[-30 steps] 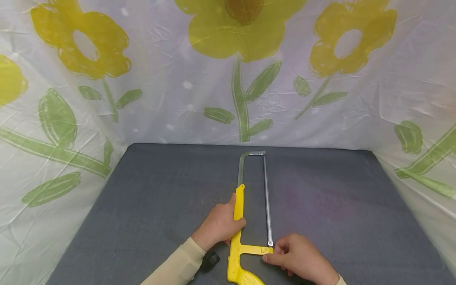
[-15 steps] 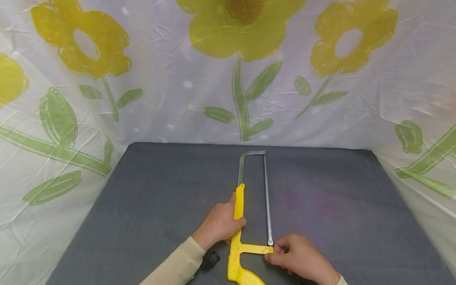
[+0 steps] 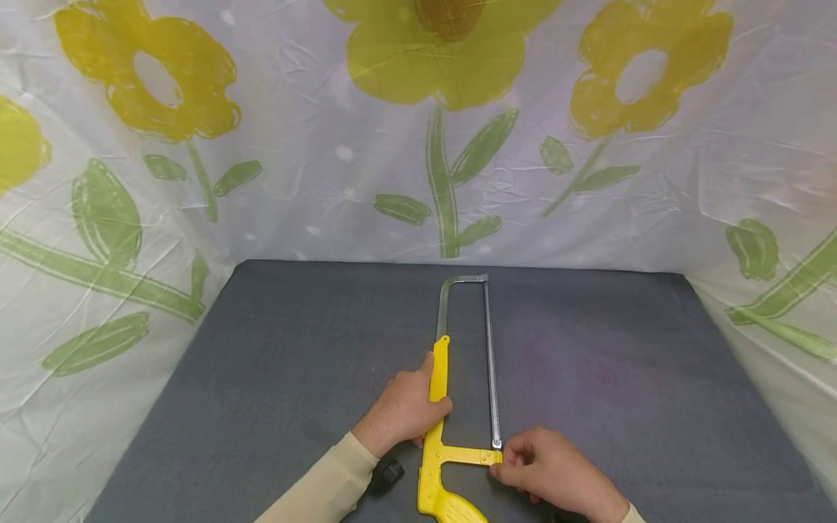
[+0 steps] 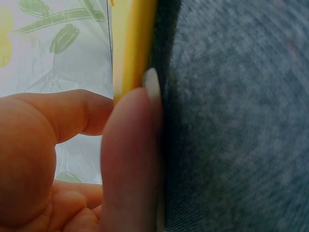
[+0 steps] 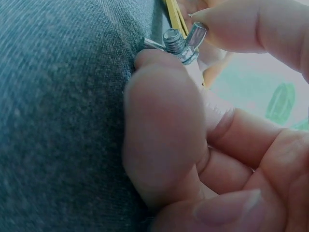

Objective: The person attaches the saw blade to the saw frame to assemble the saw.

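A hacksaw (image 3: 439,374) with a yellow frame and grip lies on the dark surface, its silver front bow pointing away. Its blade (image 3: 492,363) runs along the right side. My left hand (image 3: 402,407) grips the yellow frame's middle, thumb across the top; in the left wrist view a fingertip (image 4: 130,130) presses on the yellow edge (image 4: 133,43). Beside the near end of the blade is my right hand (image 3: 552,468), fingers curled. The right wrist view shows those fingers at both wings of a metal wing nut (image 5: 195,36) on a threaded bolt (image 5: 173,41).
A dark grey cloth-covered table (image 3: 294,327) spreads beneath the saw. White sheets (image 3: 294,145) printed with yellow flowers hang at the back and both sides. A small black object (image 3: 390,473) sits by the left sleeve (image 3: 327,483).
The right thumb has shifted slightly right, away from the yellow crosspiece, as the fingers work at the wing nut. The left hand and the hacksaw have stayed in place.
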Demonstrator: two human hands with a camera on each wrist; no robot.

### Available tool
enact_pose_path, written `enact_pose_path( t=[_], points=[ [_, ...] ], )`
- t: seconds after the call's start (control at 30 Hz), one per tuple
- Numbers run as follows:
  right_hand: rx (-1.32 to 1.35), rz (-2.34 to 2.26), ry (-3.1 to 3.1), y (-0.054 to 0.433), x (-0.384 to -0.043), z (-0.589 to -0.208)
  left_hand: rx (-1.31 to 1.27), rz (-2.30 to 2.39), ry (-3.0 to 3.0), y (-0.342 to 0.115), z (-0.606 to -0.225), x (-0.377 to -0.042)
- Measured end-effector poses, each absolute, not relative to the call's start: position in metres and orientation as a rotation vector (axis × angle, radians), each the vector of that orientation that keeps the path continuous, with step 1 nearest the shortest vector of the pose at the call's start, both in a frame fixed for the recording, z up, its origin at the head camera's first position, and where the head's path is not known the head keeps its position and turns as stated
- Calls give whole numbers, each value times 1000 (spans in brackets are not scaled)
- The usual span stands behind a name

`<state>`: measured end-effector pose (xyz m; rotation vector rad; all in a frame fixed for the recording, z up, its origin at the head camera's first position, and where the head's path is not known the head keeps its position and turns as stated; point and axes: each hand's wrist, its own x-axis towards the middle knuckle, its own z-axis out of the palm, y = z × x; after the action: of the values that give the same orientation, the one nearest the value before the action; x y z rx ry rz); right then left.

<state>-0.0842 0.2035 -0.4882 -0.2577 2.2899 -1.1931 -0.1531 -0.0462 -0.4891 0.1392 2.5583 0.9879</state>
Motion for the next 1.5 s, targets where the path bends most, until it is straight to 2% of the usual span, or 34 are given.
enact_pose_path(
  t=[0.4,0.9,1.5],
  points=[
    [-299,-1221,2255,207,-86,-490,142,985,2559,-46,-489,-153],
    [-185,-1279,2201,209,-86,-490,138,975,2551,-46,-490,-154],
    [-301,-1327,2181,215,-86,-492,155,975,2543,-47,-490,-155]
  ],
)
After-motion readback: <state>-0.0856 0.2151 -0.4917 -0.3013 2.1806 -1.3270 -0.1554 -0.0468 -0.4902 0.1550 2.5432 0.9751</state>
